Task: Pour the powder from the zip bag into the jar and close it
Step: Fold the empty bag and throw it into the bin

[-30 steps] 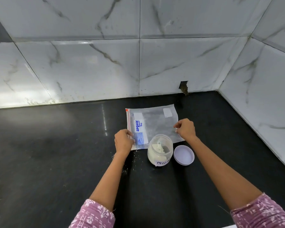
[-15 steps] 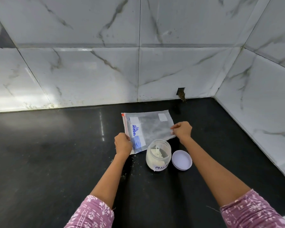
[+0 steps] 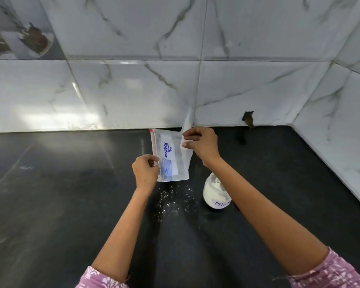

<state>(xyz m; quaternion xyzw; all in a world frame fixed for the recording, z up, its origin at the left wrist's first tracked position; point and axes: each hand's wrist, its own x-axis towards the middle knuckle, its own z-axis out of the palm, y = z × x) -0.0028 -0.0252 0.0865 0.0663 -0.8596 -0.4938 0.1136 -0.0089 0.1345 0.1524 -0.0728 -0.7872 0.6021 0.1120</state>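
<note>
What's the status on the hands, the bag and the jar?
Both hands, left and right, pinch the zip bag. Jar open, part-filled with powder, partly behind right forearm. Spilled powder on counter.

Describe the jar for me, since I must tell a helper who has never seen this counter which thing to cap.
On the black counter, look right of the scattered white powder, just under the right forearm. There stands the jar, small, clear, open and partly filled with white powder. A handwritten white label near its base marks it out from the flat zip bag held in both hands.
</note>
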